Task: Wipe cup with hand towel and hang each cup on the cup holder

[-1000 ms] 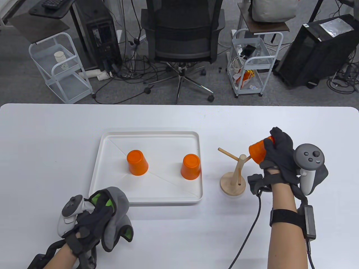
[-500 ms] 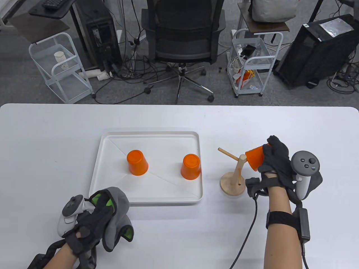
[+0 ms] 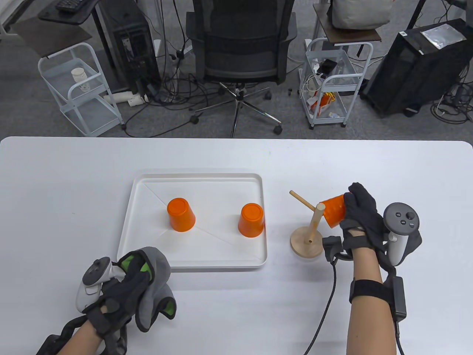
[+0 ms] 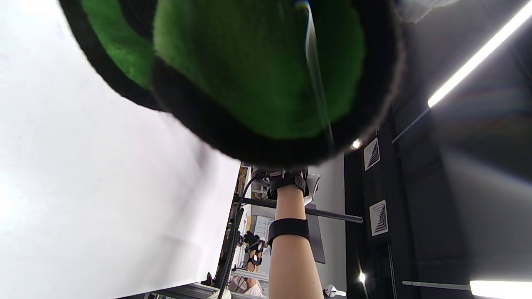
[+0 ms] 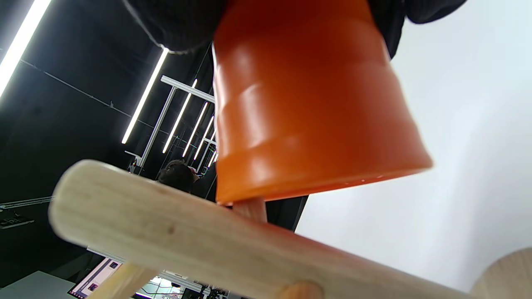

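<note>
White worktop [image 3: 221, 296] fills the lower half of the table view; behind it stand an office chair [image 3: 240, 48], 2 wire carts and computer towers on grey carpet.

Cup holder [image 3: 308, 231]: wooden, round base on the worktop to the right of the tray [image 3: 146, 255], post leaning slightly, 1 bare peg [image 3: 302, 199] pointing up and to the left.

Held cup [image 3: 332, 211]: orange, gripped by the right hand [image 3: 360, 216] with fingers curled round its closed end. Its long axis lies close to horizontal, tilted, with the open mouth facing left toward the post. In the right wrist view the rim sits over the right-hand peg, whose stub enters the mouth.

2 further orange cups stand upside down, well apart, inside the tray: left cup [image 3: 180, 214] and right cup [image 3: 251, 220], long axes upright, bases up.

Left hand [image 3: 118, 296]: near the front-left corner of the tray, fingers closed on a bunched grey-and-green hand towel [image 3: 155, 281], which hangs over the worktop.

No legible brand, label or writing appears on the cups, holder, tray or towel.
</note>
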